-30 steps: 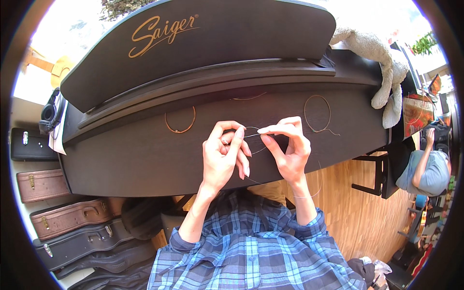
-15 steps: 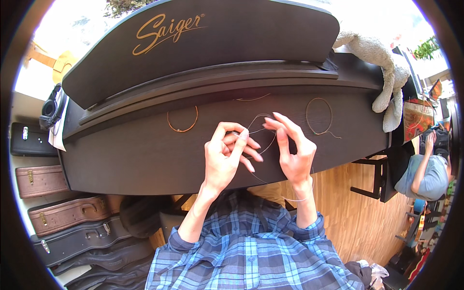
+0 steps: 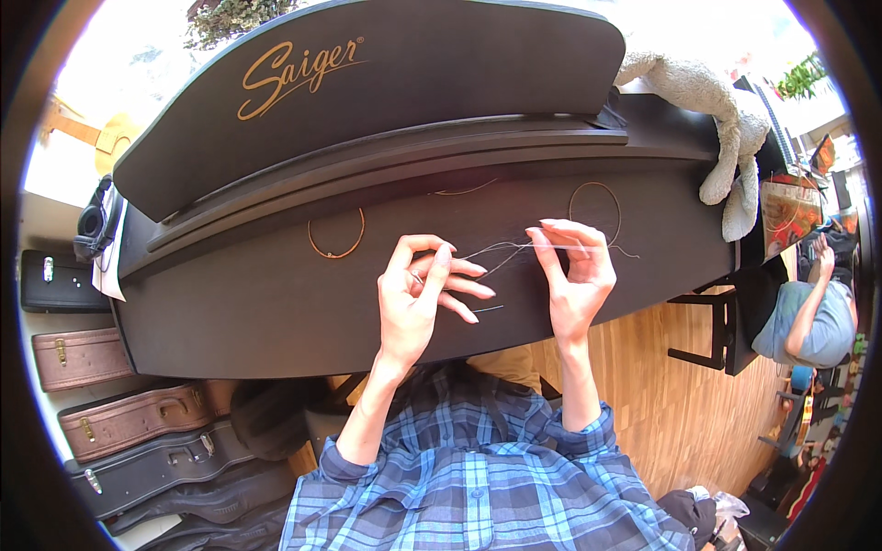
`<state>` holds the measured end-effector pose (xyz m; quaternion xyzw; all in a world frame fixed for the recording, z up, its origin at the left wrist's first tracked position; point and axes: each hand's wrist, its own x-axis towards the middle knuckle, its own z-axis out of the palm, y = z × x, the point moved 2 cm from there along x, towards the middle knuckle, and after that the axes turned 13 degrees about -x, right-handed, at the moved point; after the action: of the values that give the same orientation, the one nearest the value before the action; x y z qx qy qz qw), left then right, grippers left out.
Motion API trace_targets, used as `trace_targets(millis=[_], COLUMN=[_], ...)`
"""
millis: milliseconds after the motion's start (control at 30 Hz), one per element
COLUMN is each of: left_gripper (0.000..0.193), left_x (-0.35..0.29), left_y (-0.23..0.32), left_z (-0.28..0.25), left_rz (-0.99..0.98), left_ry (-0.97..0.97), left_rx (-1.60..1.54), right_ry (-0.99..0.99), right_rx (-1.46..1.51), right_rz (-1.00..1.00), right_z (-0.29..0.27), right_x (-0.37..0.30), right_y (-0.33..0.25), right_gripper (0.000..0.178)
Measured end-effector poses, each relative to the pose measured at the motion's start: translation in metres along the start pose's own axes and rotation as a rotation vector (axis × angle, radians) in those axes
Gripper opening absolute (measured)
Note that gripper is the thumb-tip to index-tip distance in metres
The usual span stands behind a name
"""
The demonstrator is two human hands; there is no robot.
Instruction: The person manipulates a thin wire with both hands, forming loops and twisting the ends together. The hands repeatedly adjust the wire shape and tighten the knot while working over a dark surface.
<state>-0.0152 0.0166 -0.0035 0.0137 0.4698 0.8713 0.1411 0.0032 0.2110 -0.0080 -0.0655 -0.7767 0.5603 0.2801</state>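
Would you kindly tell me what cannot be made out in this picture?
All in the head view:
Wire: part hidden by the left hand.
Its strands near the right hand: too thin and blurred to count.
Coil beyond the right hand: lower part hidden by that hand.
Lowest black case: cut off by the picture's edge.

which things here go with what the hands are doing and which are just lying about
In use:
thin strand between the left hand and right hand
perhaps the orange coil and brown coil on the black top

Lying about, it seems:
pale plush toy
headphones
brown cases
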Motion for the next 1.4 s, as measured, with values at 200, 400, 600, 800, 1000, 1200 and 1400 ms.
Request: trace_targets(millis=[200, 400, 600, 800, 1000, 1200, 1400], left_gripper=[0.018, 0.019, 0.016, 0.016, 0.017, 0.016, 0.016], left_x=[0.0, -0.001, -0.002, -0.001, 0.001, 0.001, 0.001], left_y=[0.0, -0.001, -0.001, -0.001, -0.003, -0.001, 0.0], left_z=[-0.003, -0.002, 0.001, -0.003, -0.003, -0.004, -0.006], left_rz=[-0.016, -0.001, 0.059, 0.047, 0.126, 0.142, 0.135], left_ry=[0.003, -0.019, -0.036, -0.037, 0.011, 0.027, 0.018], left_rx=[-0.059, -0.054, -0.008, -0.009, 0.002, -0.04, -0.037], right_ry=[0.083, 0.116, 0.132, 0.155, 0.211, 0.263, 0.319], right_rx=[0.028, -0.042, 0.026, 0.108, 0.211, 0.201, 0.117], right_rz=[0.065, 0.06, 0.094, 0.08, 0.099, 0.056, 0.045], right_z=[-0.002, -0.003, -0.009, -0.01, -0.011, -0.011, -0.017], right_x=[0.002, 0.005, 0.007, 0.009, 0.004, 0.005, 0.008], right_y=[0.0, -0.003, -0.001, 0.003, 0.009, 0.006, -0.005], right_gripper=[0.033, 0.045, 0.047, 0.044, 0.041, 0.039, 0.037])
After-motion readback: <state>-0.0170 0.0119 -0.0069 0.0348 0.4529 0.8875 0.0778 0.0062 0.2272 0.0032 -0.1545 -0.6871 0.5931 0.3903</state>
